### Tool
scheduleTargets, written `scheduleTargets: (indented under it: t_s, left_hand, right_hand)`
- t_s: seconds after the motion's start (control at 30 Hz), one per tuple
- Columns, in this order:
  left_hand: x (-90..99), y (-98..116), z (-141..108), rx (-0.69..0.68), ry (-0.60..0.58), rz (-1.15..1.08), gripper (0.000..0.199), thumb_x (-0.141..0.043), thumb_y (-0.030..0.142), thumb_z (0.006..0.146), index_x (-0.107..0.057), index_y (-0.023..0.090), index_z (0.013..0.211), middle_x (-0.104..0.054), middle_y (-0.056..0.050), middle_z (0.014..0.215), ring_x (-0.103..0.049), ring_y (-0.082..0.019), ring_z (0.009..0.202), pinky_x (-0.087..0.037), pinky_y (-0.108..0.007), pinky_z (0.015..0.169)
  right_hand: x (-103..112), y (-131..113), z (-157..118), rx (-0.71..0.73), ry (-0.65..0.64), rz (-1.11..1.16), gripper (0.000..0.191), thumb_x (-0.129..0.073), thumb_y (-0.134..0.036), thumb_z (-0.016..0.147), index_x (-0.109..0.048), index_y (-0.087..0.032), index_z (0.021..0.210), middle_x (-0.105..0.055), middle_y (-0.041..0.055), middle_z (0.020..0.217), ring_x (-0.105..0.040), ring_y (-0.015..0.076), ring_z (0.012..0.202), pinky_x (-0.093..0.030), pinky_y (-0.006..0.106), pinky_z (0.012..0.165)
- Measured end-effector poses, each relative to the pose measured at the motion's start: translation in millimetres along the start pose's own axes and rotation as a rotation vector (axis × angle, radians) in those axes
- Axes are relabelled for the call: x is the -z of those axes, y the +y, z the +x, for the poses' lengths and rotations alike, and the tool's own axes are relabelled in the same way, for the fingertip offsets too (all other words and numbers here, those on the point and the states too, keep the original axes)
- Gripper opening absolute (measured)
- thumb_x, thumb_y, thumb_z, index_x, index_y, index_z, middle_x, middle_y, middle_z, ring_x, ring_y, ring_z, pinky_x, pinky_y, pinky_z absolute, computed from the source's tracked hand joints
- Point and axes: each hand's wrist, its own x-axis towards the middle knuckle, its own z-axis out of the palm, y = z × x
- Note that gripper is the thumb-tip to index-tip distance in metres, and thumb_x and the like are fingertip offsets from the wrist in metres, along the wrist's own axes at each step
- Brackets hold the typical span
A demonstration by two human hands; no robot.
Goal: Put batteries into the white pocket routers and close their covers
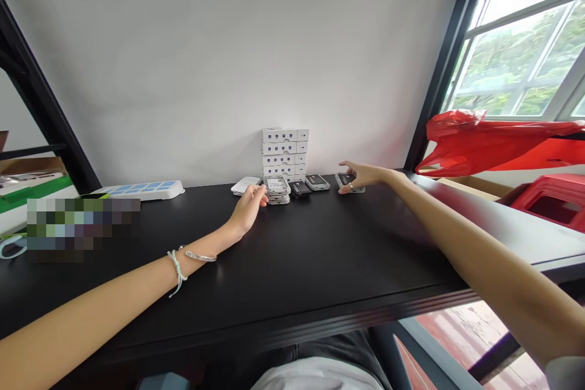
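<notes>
My left hand [248, 208] has its fingers curled beside a short stack of white-framed electronic units [276, 186], at the stack's left edge. Whether it holds anything is hidden. Out to the right, my right hand [365, 175] reaches over a small unit with a dark top and pale casing [343, 180]. Its thumb and fingers are apart around that unit, and I cannot tell if they touch it. Between my hands lie a black unit [300, 189] and a pale-edged dark unit [317, 181]. Flat white pieces [245, 185] lie behind my left hand.
Several white boxes [285, 148] are stacked against the wall. A white power strip [141, 189] lies at the back left of the black table [292, 262]. Scissors [13, 247] sit at the far left. Right of the table are a red plastic bag [475, 140] and red stool [551, 198].
</notes>
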Motion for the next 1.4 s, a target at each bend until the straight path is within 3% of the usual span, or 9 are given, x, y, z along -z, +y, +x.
scheduleTargets:
  t_s: [0.1,0.2,0.33,0.43,0.67,0.97,1.1,1.27,1.4]
  left_hand:
    - [-1.3,4,-6,-0.114,-0.105,0.068,0.03,-0.052,0.05,0.084,-0.051,0.021,0.09,-0.056,-0.001,0.086,-0.057,-0.017,0.085,-0.043,-0.031,0.077]
    - [-2.9,7,-14,-0.247,-0.192,0.163,0.042,-0.067,0.05,0.073,-0.049,0.022,0.098,-0.055,-0.002,0.092,-0.058,-0.018,0.084,-0.046,-0.031,0.074]
    - [-4.8,9,-22,-0.376,-0.28,0.284,0.074,-0.078,0.051,0.06,-0.039,0.024,0.116,-0.054,-0.01,0.116,-0.056,-0.026,0.102,-0.048,-0.037,0.076]
    - [-5.5,9,-25,-0.397,-0.36,0.341,0.092,-0.082,0.051,0.054,-0.031,0.026,0.127,-0.047,-0.014,0.131,-0.049,-0.032,0.118,-0.047,-0.044,0.087]
    - [-4.2,14,-27,-0.431,-0.435,0.323,0.09,-0.082,0.049,0.055,-0.03,0.026,0.125,-0.055,-0.011,0.124,-0.05,-0.032,0.121,-0.044,-0.048,0.096]
    - [-3.1,12,-26,-0.427,-0.501,0.288,0.089,-0.08,0.045,0.06,-0.026,0.025,0.128,-0.047,-0.016,0.13,-0.043,-0.03,0.127,-0.041,-0.049,0.101]
    - [-3.6,12,-26,-0.406,-0.493,0.26,0.089,-0.081,0.042,0.059,-0.028,0.025,0.127,-0.048,-0.015,0.129,-0.045,-0.032,0.126,-0.041,-0.051,0.1]
    - [-3.0,15,-25,-0.314,-0.489,0.281,0.095,-0.082,0.045,0.056,-0.024,0.026,0.128,-0.045,-0.015,0.132,-0.053,-0.031,0.118,-0.038,-0.053,0.102]
    - [-1.8,14,-24,-0.287,-0.449,0.274,0.1,-0.084,0.045,0.051,-0.025,0.025,0.129,-0.05,-0.014,0.125,-0.051,-0.033,0.119,-0.036,-0.054,0.103]
  right_hand:
    - [12,-33,-18,0.074,0.075,-0.03,0.114,-0.068,-0.071,0.055,-0.018,-0.025,0.147,-0.043,0.0151,0.142,-0.048,0.0368,0.122,-0.041,0.046,0.098]
    - [14,-79,-38,0.195,0.017,-0.046,0.107,-0.069,-0.07,0.055,-0.025,-0.027,0.143,-0.046,0.0134,0.139,-0.051,0.0358,0.118,-0.044,0.043,0.093]
    - [-1,-132,-64,0.331,-0.086,-0.096,0.094,-0.07,-0.069,0.053,-0.04,-0.024,0.129,-0.055,0.0133,0.125,-0.057,0.0336,0.104,-0.046,0.04,0.082]
    - [-18,-152,-76,0.421,-0.146,-0.086,0.081,-0.072,-0.065,0.054,-0.046,-0.023,0.117,-0.058,0.0103,0.116,-0.058,0.0299,0.094,-0.046,0.035,0.072]
    - [-45,-161,-77,0.515,-0.137,-0.028,0.064,-0.07,-0.059,0.058,-0.05,-0.021,0.105,-0.058,0.0083,0.108,-0.057,0.0289,0.094,-0.044,0.034,0.071]
    - [-50,-161,-69,0.615,-0.097,0.014,0.058,-0.062,-0.062,0.069,-0.056,-0.02,0.109,-0.058,0.0082,0.104,-0.052,0.0287,0.102,-0.043,0.035,0.078]
    - [-57,-167,-68,0.689,0.018,-0.158,0.044,-0.047,-0.054,0.086,-0.06,-0.017,0.105,-0.058,0.0095,0.094,-0.053,0.0262,0.092,-0.042,0.036,0.076]
    - [-76,-169,-56,0.842,0.194,-0.432,0.035,-0.031,-0.018,0.095,-0.063,-0.016,0.107,-0.058,0.0137,0.089,-0.047,0.0256,0.087,-0.036,0.044,0.08]
    - [-75,-172,-54,0.752,0.225,-0.288,0.029,-0.036,-0.027,0.096,-0.063,-0.018,0.101,-0.056,0.0098,0.082,-0.046,0.023,0.08,-0.038,0.039,0.073]
